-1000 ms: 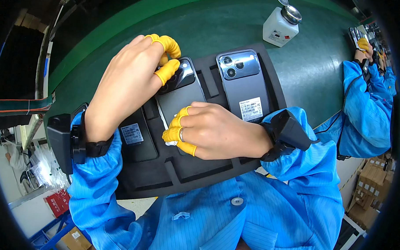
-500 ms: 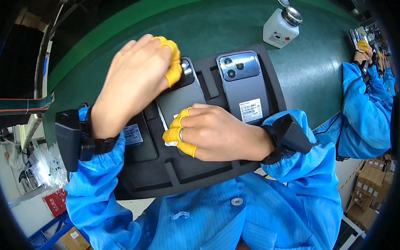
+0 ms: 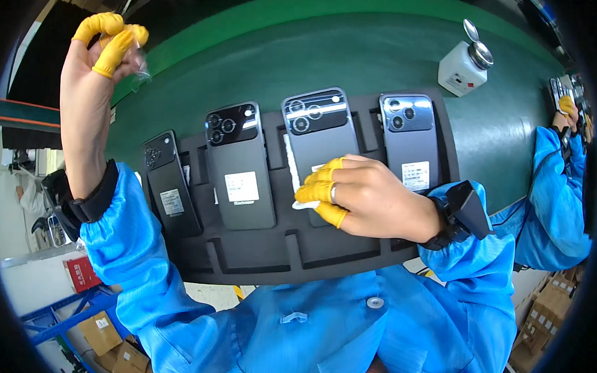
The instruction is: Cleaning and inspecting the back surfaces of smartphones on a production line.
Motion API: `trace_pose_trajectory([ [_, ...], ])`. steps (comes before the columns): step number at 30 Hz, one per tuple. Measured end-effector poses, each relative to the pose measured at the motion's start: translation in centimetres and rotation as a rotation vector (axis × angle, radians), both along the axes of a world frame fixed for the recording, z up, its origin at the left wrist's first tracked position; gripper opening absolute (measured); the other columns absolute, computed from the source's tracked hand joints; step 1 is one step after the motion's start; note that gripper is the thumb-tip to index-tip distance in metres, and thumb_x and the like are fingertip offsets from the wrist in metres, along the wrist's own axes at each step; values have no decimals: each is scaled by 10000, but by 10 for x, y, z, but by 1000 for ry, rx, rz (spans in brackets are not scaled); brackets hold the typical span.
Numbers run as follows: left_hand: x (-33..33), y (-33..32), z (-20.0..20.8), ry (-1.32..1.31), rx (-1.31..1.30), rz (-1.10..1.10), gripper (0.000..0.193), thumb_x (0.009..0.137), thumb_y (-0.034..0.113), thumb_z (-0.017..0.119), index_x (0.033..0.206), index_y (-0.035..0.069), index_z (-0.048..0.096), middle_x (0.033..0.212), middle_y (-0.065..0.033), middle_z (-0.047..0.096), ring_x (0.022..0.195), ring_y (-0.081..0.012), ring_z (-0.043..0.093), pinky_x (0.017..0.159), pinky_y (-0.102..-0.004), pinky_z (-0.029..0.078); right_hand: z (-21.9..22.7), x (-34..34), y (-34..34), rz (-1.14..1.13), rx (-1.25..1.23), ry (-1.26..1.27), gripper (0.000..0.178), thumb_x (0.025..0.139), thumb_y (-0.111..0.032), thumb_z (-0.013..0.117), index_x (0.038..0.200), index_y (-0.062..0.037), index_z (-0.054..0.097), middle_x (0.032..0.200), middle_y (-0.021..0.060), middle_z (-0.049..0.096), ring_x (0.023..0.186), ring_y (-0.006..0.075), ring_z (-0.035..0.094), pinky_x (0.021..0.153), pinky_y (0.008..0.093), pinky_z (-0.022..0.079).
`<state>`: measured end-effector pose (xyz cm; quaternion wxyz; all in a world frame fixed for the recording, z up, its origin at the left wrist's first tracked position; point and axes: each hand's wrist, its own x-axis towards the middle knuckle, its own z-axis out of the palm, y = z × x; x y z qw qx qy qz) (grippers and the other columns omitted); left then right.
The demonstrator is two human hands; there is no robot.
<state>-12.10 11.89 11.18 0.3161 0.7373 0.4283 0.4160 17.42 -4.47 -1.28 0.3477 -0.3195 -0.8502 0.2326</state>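
A black slotted tray [image 3: 257,251] on the green table holds several phones lying face down. My right hand [image 3: 357,195], with yellow finger cots, presses a small white cloth [image 3: 306,203] onto the lower part of the third phone [image 3: 317,131]. My left hand [image 3: 96,61] is raised high at the far left, away from the tray, pinching a crumpled piece of clear film [image 3: 140,59] between its yellow-capped fingertips. The dark phone [image 3: 239,165] to the left of the wiped one lies untouched.
A white dispenser bottle [image 3: 464,64] with a metal top stands beyond the tray at the right. Another person in a blue coat [image 3: 559,163] works at the far right edge. Cardboard boxes [image 3: 109,341] and a blue rack sit below the table at the lower left.
My left hand has lifted off the tray and swung up to the far left with the clear film. The right hand stays pressed on the cloth.
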Motion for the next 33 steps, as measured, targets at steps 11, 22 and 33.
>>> trace_pose_trajectory([
  [11, 7, -29, -18, -15, -79, 164, 259, 995, 121, 495, 1201, -3, 590, 841, 15, 555, 672, -33, 466, 601, -199, 396, -1, 2, 4, 14, 78, 16, 184, 800, -111, 600, 955, -48, 675, 896, 97, 665, 900, 263, 632, 805, 359, 473],
  [22, 140, -33, -26, 246, -190, -467, 181, 965, 87, 549, 1094, -13, 627, 977, -61, 661, 759, -110, 626, 631, -222, 500, 38, 61, -23, -58, 264, -132, 258, 768, -83, 648, 1018, -38, 694, 1008, 102, 668, 956, 227, 639, 780, 341, 496],
  [33, 241, -35, -60, 434, 329, -508, 201, 894, 8, 596, 1094, 22, 603, 928, -57, 625, 773, -92, 575, 679, -230, 469, -4, 97, -37, -295, 68, 63, 275, 745, -77, 659, 1018, -71, 690, 943, 60, 665, 902, 233, 625, 788, 341, 470],
])
